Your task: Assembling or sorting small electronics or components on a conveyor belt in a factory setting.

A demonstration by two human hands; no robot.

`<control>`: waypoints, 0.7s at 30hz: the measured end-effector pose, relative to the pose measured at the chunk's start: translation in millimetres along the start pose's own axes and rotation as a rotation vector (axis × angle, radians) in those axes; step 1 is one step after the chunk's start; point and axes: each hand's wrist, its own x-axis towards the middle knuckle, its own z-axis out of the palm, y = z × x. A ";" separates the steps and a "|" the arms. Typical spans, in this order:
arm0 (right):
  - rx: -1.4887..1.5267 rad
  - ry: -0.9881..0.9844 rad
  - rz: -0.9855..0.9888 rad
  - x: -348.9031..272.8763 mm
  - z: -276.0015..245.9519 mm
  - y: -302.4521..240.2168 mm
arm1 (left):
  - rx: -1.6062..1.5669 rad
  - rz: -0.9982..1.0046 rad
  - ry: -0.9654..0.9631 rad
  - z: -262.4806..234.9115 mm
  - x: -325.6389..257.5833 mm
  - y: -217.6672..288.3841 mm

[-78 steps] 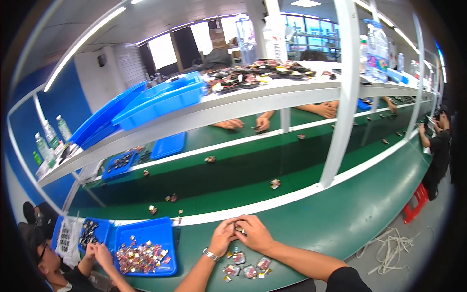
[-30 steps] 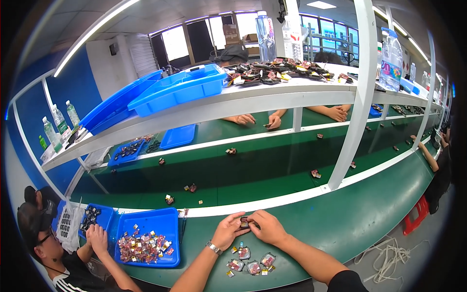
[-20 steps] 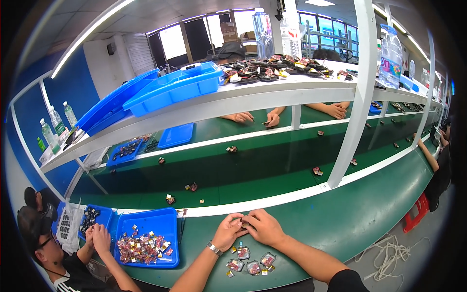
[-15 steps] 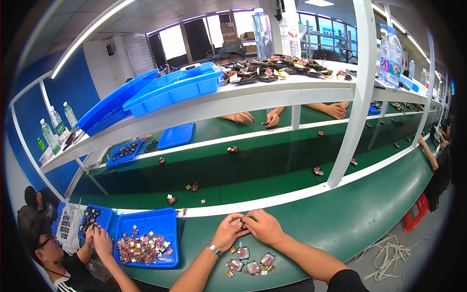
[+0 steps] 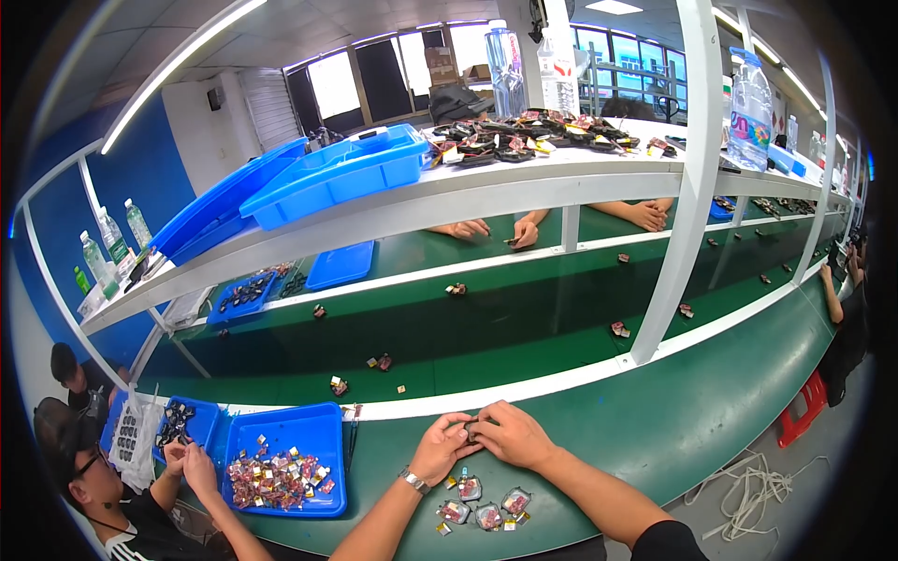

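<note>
Over the green bench, my left hand (image 5: 438, 455) and my right hand (image 5: 512, 436) meet with fingers pinched together. Between the fingertips they hold a small dark part (image 5: 470, 433), mostly covered, so its details cannot be made out. Just below, several rounded pale casings with reddish inserts, such as this casing (image 5: 487, 516), lie on the bench. A small yellow-and-white piece (image 5: 443, 529) lies beside them. Left of my left wrist stands a blue tray (image 5: 290, 420) heaped with small red, white and yellow components (image 5: 281, 479).
A white upright post (image 5: 675, 224) and shelf edge (image 5: 524, 194) stand ahead. Beyond the bench's white rail, a green belt (image 5: 486, 346) carries scattered parts. Dark pieces pile on the shelf beside blue trays (image 5: 341, 173) and bottles. A co-worker (image 5: 140, 505) sits close at left.
Parts on the green belt have shifted slightly right. My hands stay together around the dark part, with only small finger movement. The whole view has shifted a little.
</note>
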 end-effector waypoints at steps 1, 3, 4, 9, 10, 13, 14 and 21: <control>0.021 -0.046 0.026 -0.8 -0.1 0.9 | 0.034 -0.008 0.004 0.0 -0.1 -0.1; 0.043 -0.092 0.054 -1.2 0.5 2.4 | 0.069 -0.017 0.009 1.4 0.0 0.2; 0.048 -0.064 0.046 -1.1 1.0 3.3 | 0.067 -0.012 0.010 3.4 0.0 0.6; 0.124 -0.018 0.114 -4.7 5.6 9.0 | 0.084 0.015 -0.040 7.3 -0.5 2.8; 0.142 -0.031 0.143 -4.1 5.9 7.8 | 0.112 0.022 -0.069 4.8 -1.2 2.0; 0.165 -0.059 0.185 -3.6 4.7 5.6 | 0.140 0.013 -0.086 5.1 -1.6 2.5; 0.169 -0.076 0.196 -3.7 4.1 5.7 | 0.139 -0.001 -0.074 5.9 -1.3 2.8; 0.249 -0.126 0.147 -7.2 0.7 5.8 | 0.158 -0.032 -0.054 1.2 -0.6 -0.1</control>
